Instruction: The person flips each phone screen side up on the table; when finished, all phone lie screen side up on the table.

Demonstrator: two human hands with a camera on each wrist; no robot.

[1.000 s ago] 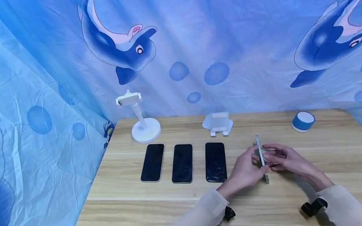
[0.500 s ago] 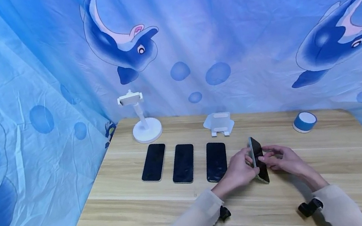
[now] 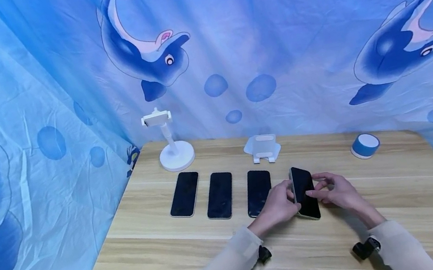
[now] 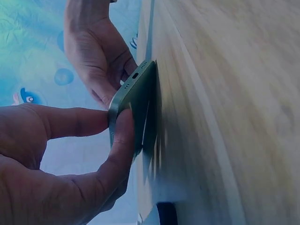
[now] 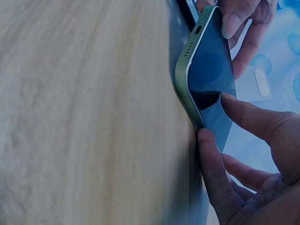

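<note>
A phone (image 3: 304,193) with a black screen and pale green frame is held between both hands, screen up. It is tilted, its left side higher off the table than its right. My left hand (image 3: 280,201) pinches the left edge, with fingers on both faces in the left wrist view. My right hand (image 3: 337,190) pinches the opposite edge, its thumb (image 5: 248,112) on the screen and a finger (image 5: 211,164) at the lower rim. Left of it lie three dark phones in a row: a near one (image 3: 257,191), a middle one (image 3: 220,195) and a far-left one (image 3: 184,195).
Behind the phones stand a white round-based phone stand (image 3: 177,155) and a small white folding stand (image 3: 264,147). A blue and white round object (image 3: 365,146) sits at the back right of the wooden table (image 3: 169,262). A dolphin-print curtain (image 3: 296,45) hangs behind.
The held phone has turned from standing on edge to lying flatter, its screen now facing up. Both hands have moved slightly left with it.
</note>
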